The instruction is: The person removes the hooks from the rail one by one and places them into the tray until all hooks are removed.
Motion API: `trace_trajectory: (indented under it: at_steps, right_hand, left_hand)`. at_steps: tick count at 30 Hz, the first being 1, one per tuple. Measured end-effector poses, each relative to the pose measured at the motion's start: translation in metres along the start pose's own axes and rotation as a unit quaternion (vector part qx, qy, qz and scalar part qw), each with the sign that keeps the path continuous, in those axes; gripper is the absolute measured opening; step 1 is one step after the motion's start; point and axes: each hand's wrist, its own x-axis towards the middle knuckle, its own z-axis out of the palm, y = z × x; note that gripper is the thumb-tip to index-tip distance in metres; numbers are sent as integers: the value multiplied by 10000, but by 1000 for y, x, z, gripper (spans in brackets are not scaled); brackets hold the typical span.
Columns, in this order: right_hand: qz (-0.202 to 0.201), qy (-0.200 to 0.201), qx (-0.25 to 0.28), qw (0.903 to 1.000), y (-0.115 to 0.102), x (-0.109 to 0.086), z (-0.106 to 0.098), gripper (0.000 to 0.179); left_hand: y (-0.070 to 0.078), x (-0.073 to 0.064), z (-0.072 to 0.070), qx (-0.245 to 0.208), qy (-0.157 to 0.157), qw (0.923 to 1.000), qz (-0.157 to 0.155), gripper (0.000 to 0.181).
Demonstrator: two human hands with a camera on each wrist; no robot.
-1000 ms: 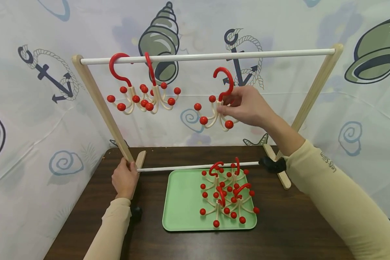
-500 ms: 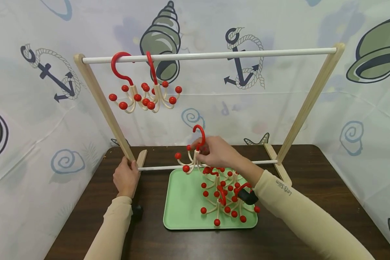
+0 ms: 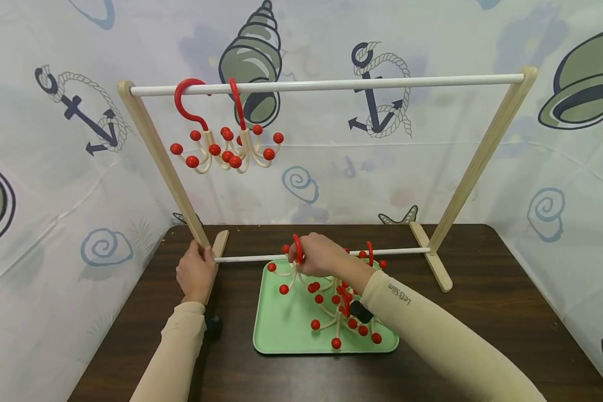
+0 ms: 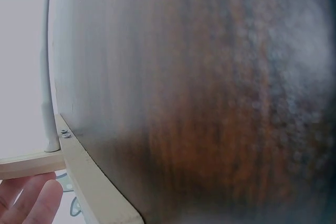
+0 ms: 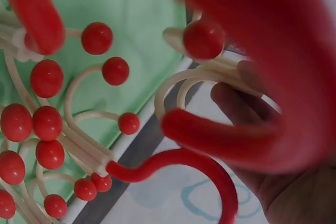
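My right hand [image 3: 324,255] pinches a hook hanger [image 3: 284,288] low over the back of a green tray [image 3: 273,329]. The hanger has a red hook on top and curved cream prongs tipped with red balls. In the right wrist view its red hook [image 5: 226,136] looms large, with curled fingers [image 5: 236,103] at its cream stem. Several similar hangers [image 3: 338,318] crowd the tray's right side, partly hidden by the right forearm. At the foot of the wooden rack, my left hand [image 3: 197,273] grips the left post [image 3: 163,167]; its fingertips [image 4: 44,200] show behind the wood in the left wrist view.
Two hangers [image 3: 206,148] hang from the left part of the rack's white top bar [image 3: 331,85]. A lower white bar [image 3: 246,258] runs just behind the tray. The right post [image 3: 477,167] stands on a wooden foot on the dark table [image 3: 497,312].
The right hand has lowered its hanger from just below the top bar, down and leftward to the tray. The left hand stays on the post.
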Motion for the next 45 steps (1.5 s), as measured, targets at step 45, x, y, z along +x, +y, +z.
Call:
trace_trajectory:
  at_steps: [45]
  right_hand:
    - [567, -396, -2141, 9744, 18, -10, 10, 22]
  left_hand:
    - [-1, 1, 3, 27, 34, 10000, 20, 21]
